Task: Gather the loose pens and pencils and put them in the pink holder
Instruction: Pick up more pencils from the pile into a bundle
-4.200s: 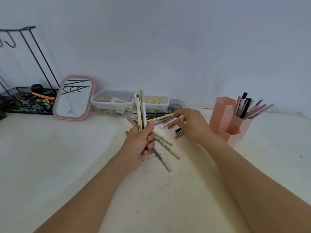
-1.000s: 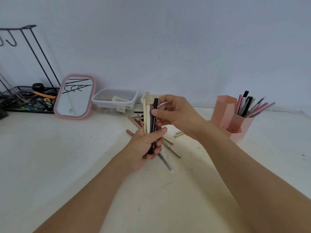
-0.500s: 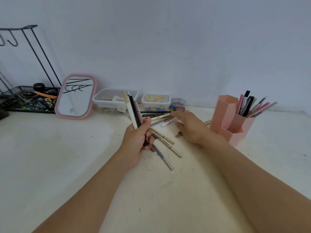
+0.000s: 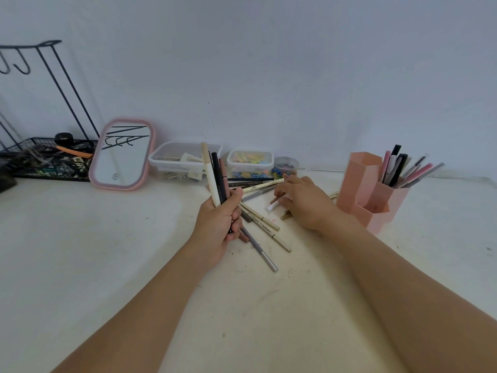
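My left hand (image 4: pixel 217 227) grips a bunch of pens (image 4: pixel 215 176) that stick up from the fist: a cream one, a black one and a brownish one. Several loose pens and pencils (image 4: pixel 265 224) lie scattered on the white table just right of that hand. My right hand (image 4: pixel 304 203) rests palm down on the pile, its fingers closing on a white and pink pen (image 4: pixel 273 205) that still lies on the table. The pink holder (image 4: pixel 371 195) stands to the right, with several pens (image 4: pixel 403 168) in its rear compartment.
Along the wall stand a pink-framed mirror (image 4: pixel 122 154), a clear lidded box (image 4: pixel 180 162), a box of coloured clips (image 4: pixel 250 162) and a small round tub (image 4: pixel 286 166). A black wire rack (image 4: pixel 48 160) fills the far left. The white table (image 4: pixel 94 251) spreads toward me.
A second ago my right hand was passing a black pen into my left hand's bunch. It has since dropped to the pile and curled its fingers around a white and pink pen.
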Demonstrator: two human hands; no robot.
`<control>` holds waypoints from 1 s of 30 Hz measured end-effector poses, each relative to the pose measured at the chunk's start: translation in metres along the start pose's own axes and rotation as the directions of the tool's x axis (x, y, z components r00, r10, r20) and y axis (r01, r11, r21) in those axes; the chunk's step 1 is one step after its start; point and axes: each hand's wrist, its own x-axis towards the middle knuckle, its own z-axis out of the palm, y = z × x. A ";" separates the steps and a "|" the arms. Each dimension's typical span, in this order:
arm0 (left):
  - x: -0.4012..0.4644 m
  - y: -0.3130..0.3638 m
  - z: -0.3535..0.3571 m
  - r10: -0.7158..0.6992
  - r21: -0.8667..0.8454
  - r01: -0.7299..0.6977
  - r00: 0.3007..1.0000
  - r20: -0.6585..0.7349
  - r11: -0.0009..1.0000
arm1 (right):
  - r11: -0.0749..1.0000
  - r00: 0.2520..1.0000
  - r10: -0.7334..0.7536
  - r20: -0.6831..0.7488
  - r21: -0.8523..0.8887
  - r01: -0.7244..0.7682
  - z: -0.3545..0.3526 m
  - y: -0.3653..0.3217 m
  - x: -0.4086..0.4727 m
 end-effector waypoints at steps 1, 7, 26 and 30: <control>0.000 0.000 0.000 -0.003 0.001 0.003 1.000 0.004 1.000 | 1.000 1.000 0.000 0.002 -0.004 0.000 -0.001 0.000 0.000; 0.001 -0.001 0.000 -0.015 0.025 0.015 1.000 0.018 1.000 | 0.999 0.996 -0.030 0.081 0.023 0.028 -0.012 -0.002 0.002; -0.002 0.000 -0.001 0.043 0.014 -0.044 0.998 0.055 0.999 | 0.954 0.974 -0.060 -0.219 0.276 0.121 -0.024 -0.025 0.001; -0.003 0.001 0.001 0.063 0.013 -0.064 0.994 0.088 0.998 | 0.477 0.981 0.120 -0.156 0.875 0.081 -0.048 -0.061 -0.004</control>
